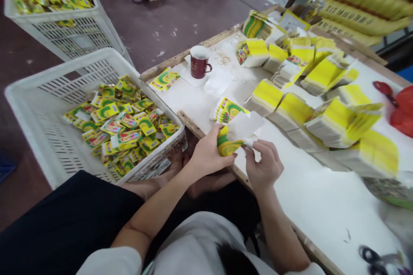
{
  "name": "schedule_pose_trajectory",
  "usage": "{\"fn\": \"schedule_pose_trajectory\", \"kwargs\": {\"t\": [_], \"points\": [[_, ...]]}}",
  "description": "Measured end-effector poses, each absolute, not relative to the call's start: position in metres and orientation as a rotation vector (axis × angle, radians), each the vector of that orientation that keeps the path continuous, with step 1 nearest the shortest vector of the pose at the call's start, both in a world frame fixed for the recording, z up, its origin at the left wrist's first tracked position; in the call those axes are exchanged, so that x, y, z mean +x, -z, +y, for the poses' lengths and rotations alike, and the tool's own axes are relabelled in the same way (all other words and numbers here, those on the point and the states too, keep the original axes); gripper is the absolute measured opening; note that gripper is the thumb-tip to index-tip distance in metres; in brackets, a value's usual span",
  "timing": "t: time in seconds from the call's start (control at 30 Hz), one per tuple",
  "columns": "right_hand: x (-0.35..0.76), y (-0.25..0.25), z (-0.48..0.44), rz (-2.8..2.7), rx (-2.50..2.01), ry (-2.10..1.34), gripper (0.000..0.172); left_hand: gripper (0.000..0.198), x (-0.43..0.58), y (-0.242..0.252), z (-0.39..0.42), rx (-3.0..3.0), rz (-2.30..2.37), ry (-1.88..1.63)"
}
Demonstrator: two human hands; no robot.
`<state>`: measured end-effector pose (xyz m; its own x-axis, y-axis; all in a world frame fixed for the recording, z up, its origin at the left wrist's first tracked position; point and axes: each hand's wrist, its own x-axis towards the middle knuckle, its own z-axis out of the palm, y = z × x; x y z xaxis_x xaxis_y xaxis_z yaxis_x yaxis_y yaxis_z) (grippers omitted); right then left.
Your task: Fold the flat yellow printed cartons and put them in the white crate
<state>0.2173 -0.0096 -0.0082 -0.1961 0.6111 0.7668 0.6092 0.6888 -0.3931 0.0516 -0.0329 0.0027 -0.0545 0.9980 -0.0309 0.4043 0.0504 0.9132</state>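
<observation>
My left hand point(206, 152) is closed around a small yellow and green printed packet point(227, 144) at the near edge of the white table point(316, 206). A white sheet point(245, 125) sticks up from the packet. My right hand point(263, 163) pinches the sheet's lower corner beside the packet. Just beyond my hands lies a small stack of the same printed packets point(227, 109).
A white plastic crate point(38, 107) holding several finished packets stands to the left, with a second filled crate point(48, 21) behind it. Stacks of yellow and white sheets point(322, 107) cover the table's right half. A dark red mug point(199, 61) stands at the far edge. Scissors point(376, 258) lie bottom right.
</observation>
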Motion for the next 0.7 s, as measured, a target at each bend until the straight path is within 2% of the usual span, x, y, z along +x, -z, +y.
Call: {"fn": "schedule_pose_trajectory", "kwargs": {"t": [0.17,0.3,0.4,0.47,0.57,0.63,0.7], "points": [[0.200,0.024,-0.031,-1.503,-1.036,-0.662,0.026,0.083,0.053,0.006,-0.034,1.467,1.563,-1.191],[0.217,0.007,-0.012,-1.358,-1.045,-0.876,0.039,0.079,0.050,0.013,-0.031,1.769,1.493,-1.178],[0.229,-0.007,0.005,-1.285,-1.176,-1.083,0.034,0.070,0.052,0.017,-0.030,1.971,1.372,-1.206],[0.225,-0.008,0.009,-1.056,-1.239,-1.378,0.028,0.068,0.055,0.019,-0.031,2.013,1.317,-1.295],[0.206,0.005,0.004,-0.700,-1.157,-1.842,0.032,0.064,0.059,0.021,-0.033,2.008,1.310,-1.446],[0.194,0.017,-0.003,-0.744,-1.050,-1.922,0.038,0.063,0.060,0.023,-0.033,1.977,1.358,-1.476],[0.188,0.026,-0.007,-1.109,-1.018,-1.712,0.046,0.066,0.058,0.024,-0.033,1.919,1.420,-1.462]]}}
